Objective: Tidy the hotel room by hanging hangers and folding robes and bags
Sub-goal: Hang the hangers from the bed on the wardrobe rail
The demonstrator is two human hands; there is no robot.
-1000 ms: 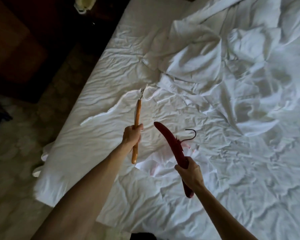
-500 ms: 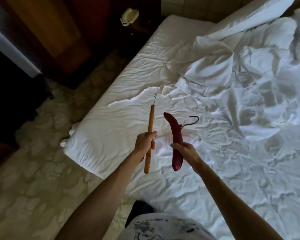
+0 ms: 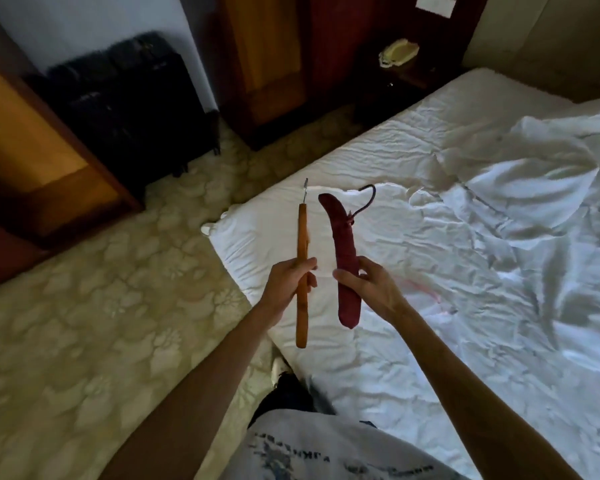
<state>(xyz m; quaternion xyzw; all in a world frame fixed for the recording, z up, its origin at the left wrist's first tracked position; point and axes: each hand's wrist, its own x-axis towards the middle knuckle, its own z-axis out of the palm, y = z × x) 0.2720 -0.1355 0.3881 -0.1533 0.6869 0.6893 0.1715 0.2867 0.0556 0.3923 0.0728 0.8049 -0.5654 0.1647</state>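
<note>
From my remote seat, the view has swung left since half a second ago: a wooden wardrobe (image 3: 39,157) and a black suitcase (image 3: 132,105) now fill the left side, where earlier only their edges showed, and more patterned floor (image 3: 84,323) is in sight. My left hand (image 3: 288,282) has its grip closed round the middle of the wooden hanger (image 3: 302,271), held upright as before, its metal hook pointing up. Just beside it, my right hand (image 3: 371,285) pinches the dark red padded hanger (image 3: 343,258) low on its length, thumb and fingers curled round it; its hook bends off to the right. The two hangers stand closer together and more nearly parallel than earlier, apart but not touching, over the corner of the bed (image 3: 430,341). Crumpled white linen (image 3: 534,174) has slid to the right edge. A cream telephone (image 3: 397,53) sits on the dark nightstand (image 3: 406,84) beyond.
</note>
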